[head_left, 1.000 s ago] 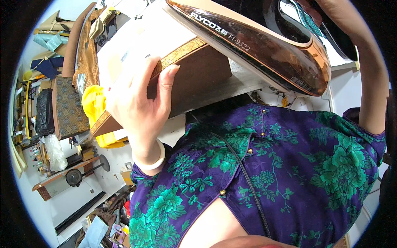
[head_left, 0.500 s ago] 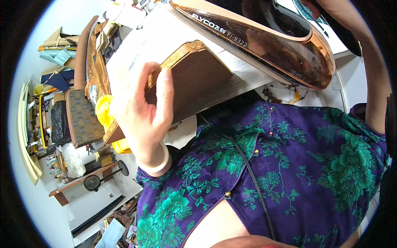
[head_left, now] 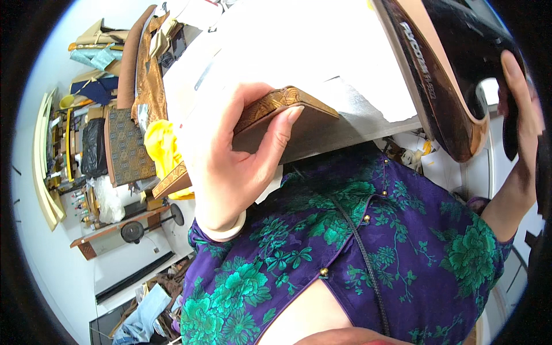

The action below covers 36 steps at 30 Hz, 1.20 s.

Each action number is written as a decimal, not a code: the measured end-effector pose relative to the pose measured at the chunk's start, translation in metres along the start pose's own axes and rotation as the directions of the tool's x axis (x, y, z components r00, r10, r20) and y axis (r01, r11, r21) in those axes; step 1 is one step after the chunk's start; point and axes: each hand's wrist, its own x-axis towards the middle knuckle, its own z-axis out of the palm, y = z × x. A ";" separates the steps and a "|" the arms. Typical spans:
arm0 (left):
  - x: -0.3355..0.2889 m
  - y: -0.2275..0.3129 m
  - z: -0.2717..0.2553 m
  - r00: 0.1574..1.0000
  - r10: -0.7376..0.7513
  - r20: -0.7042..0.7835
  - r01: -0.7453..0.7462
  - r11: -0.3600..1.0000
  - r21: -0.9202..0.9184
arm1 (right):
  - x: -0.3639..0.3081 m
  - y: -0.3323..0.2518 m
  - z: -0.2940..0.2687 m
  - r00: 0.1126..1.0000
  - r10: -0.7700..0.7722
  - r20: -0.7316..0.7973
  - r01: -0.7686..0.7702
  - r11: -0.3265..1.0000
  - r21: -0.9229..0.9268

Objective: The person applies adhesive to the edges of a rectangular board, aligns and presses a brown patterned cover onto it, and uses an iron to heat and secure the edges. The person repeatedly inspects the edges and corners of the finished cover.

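The iron (head_left: 445,86) has swung to the right since the earlier frame and is now at the tabletop's (head_left: 368,135) right end; whether it touches the surface cannot be told. The right hand (head_left: 522,103) has its fingers closed round the handle. The left hand (head_left: 238,164) holds the gold-edged brown board (head_left: 282,103) at the tabletop's near edge, pinched between thumb and fingers. Yellow cloth (head_left: 161,146) lies just beside the board's left end.
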 end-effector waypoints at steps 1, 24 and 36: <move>0.000 0.001 -0.002 1.000 -0.004 0.004 0.004 1.000 0.006 | -0.004 0.002 -0.004 1.000 0.026 0.010 -0.026 0.999 0.029; -0.015 -0.005 -0.024 0.997 -0.079 0.027 0.079 0.997 -0.009 | -0.034 0.007 0.025 0.963 0.269 0.032 -0.271 0.960 0.068; 0.001 -0.023 -0.023 0.997 -0.058 0.046 0.060 0.997 -0.042 | -0.033 0.012 0.009 0.975 0.080 -0.207 -0.082 0.997 -0.001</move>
